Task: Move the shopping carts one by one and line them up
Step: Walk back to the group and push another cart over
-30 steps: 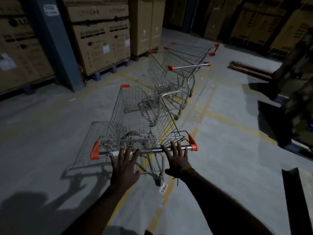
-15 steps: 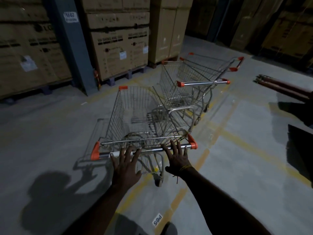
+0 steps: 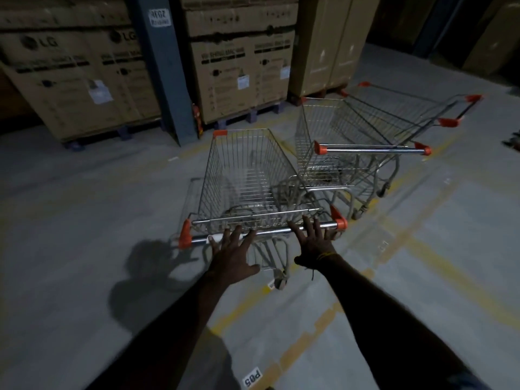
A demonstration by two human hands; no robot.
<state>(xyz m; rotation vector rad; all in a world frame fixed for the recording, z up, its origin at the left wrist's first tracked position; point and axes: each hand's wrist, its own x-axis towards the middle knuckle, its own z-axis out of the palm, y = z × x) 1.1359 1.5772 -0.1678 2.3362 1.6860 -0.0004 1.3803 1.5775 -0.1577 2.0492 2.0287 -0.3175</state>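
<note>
A wire shopping cart [image 3: 247, 175] with orange corner caps stands straight in front of me, its handle bar [image 3: 261, 233] nearest. My left hand [image 3: 232, 258] and my right hand [image 3: 313, 243] lie flat against that bar with fingers spread, not curled around it. To its right stands a second cart [image 3: 334, 153], its handle facing me, and a third cart [image 3: 408, 108] sits behind it, seemingly nested. The front cart's right side is close to the second cart's basket.
Stacked cardboard boxes on pallets [image 3: 242, 68] line the back wall, split by a grey steel column [image 3: 166, 80]. Yellow floor lines [image 3: 304, 339] cross the concrete, with a "P05" floor label [image 3: 251, 377]. A dark object pokes in at the right edge [image 3: 512, 142].
The cart under my hands has rolled forward and now sits beside the second cart, nearer the boxes and column. My hands keep the same flat position on the bar.
</note>
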